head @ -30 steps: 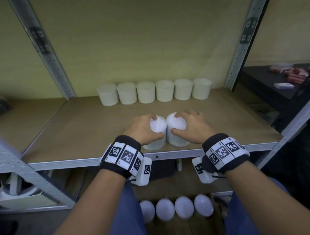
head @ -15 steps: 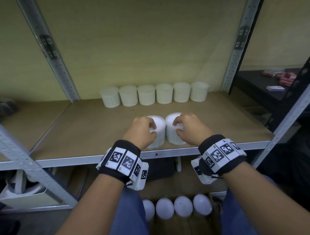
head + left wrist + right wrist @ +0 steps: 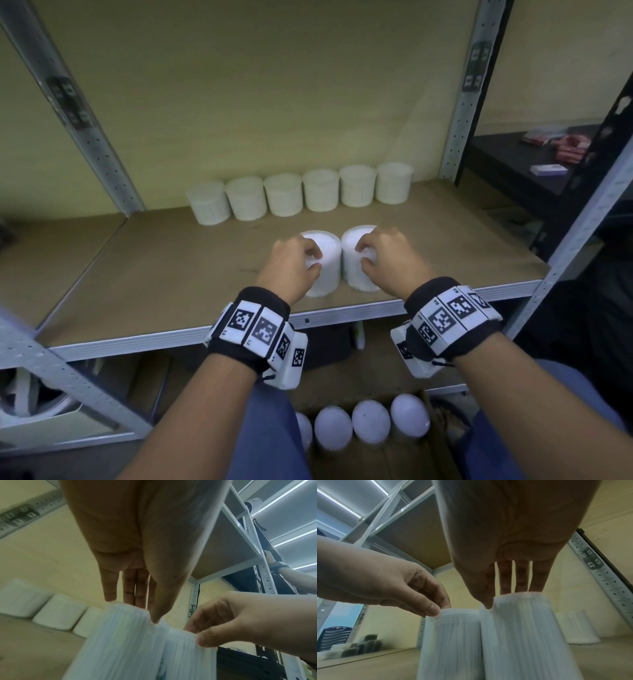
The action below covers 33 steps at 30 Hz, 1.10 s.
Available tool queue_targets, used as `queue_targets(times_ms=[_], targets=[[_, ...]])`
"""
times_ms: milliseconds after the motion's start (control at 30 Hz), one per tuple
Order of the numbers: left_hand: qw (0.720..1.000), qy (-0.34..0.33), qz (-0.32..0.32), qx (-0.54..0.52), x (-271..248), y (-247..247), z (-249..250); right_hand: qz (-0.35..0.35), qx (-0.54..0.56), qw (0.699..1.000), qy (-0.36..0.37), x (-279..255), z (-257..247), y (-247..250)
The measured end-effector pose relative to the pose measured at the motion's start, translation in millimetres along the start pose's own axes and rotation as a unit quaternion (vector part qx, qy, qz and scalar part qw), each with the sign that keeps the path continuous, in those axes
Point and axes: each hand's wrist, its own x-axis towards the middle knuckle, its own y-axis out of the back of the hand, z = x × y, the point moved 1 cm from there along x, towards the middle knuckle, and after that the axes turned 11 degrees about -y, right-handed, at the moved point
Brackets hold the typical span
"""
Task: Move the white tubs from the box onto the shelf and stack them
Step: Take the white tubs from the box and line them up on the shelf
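Two white ribbed tubs stand upright side by side near the front edge of the wooden shelf (image 3: 171,274). My left hand (image 3: 313,262) pinches the top rim of the left tub (image 3: 327,270), thumb on the near side and fingers behind. My right hand (image 3: 364,255) pinches the top of the right tub (image 3: 352,274) the same way. In the left wrist view, my left hand (image 3: 144,611) is on its tub (image 3: 120,642). In the right wrist view, my right hand (image 3: 505,599) is on its tub (image 3: 522,635). More tubs (image 3: 371,423) sit in the cardboard box (image 3: 376,460) below.
A row of several white tubs (image 3: 284,195) lines the shelf's back wall. Grey metal uprights (image 3: 462,113) frame the bay on both sides. There is a dark table (image 3: 534,171) with small items to the right. Bare board lies between the two tubs and the back row.
Both hands have drawn back from lying over the lids to a fingertip hold on the top rims. The two tubs stand in about the same place.
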Motion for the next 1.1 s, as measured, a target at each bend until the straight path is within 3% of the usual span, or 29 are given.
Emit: queue_targets(times_ms=[500, 1100], targets=[[0.999, -0.04, -0.014, -0.022, 92.5, -51.8, 43.8, 0.025, -0.001, 0.998, -0.058, 53.6, 71.1, 20.8], [0.999, -0.049, 0.002, -0.01, 165.0, -77.2, 42.2, 0.045, 0.021, 0.996, -0.072, 129.1, 98.6, 18.7]])
